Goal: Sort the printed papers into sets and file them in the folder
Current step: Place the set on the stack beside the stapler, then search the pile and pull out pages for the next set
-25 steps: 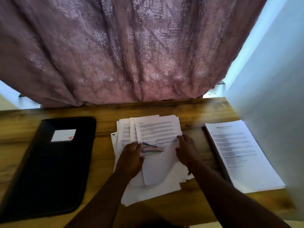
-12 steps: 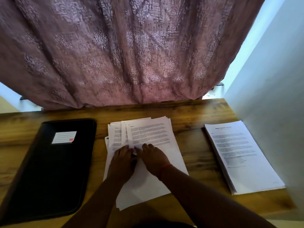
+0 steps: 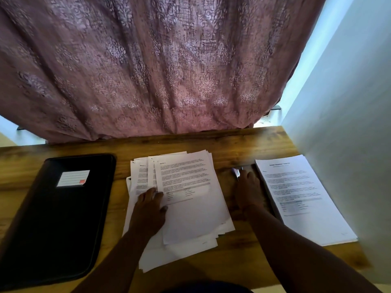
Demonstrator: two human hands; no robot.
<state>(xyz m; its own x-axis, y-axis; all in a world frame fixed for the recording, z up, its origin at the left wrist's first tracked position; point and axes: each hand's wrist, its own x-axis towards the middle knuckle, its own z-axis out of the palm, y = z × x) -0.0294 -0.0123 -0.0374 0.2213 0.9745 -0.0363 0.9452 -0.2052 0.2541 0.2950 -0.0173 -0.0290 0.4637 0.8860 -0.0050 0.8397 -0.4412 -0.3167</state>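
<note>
Right hand [image 3: 248, 190] is gripping a small stapler [image 3: 236, 171] on the table [image 3: 230, 144], between both paper lots. Left hand [image 3: 150, 208], fingers flat, is pressing the fanned loose papers [image 3: 190, 199]. Neat stack [image 3: 300, 197] at 3 o'clock, black folder [image 3: 59, 216] at 9, closed.

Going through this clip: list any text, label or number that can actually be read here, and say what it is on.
Nothing here can be read with confidence.
Top sheet of the loose papers: a short bold heading and printed paragraphs, blurred.
Neat stack on the right: bold title line, body text and a table, all blurred.
Black folder: white label with ruled lines and a small red patch, no legible writing.
</note>
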